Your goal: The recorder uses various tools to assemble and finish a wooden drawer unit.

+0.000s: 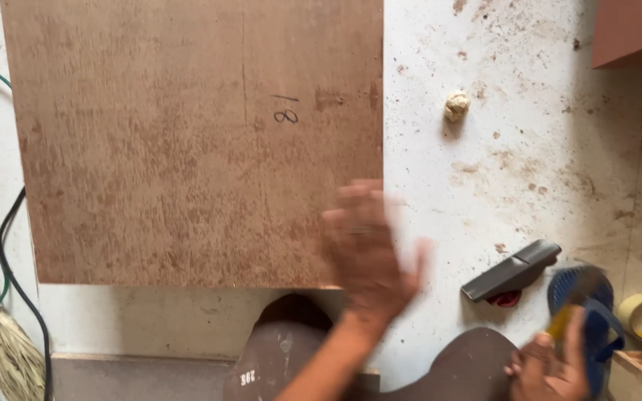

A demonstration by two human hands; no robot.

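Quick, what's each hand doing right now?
Left hand: open, motion-blurred, over the plywood board's lower right corner; holds nothing.
Right hand: closed on a blue tool.

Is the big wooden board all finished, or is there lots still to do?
Looks early. Done: the brown board lies flat on the white table, pen-marked. In hand: the left hand blurs at its lower right corner; the right hand grips a blue tool. Left: the board looks bare, so probably most.
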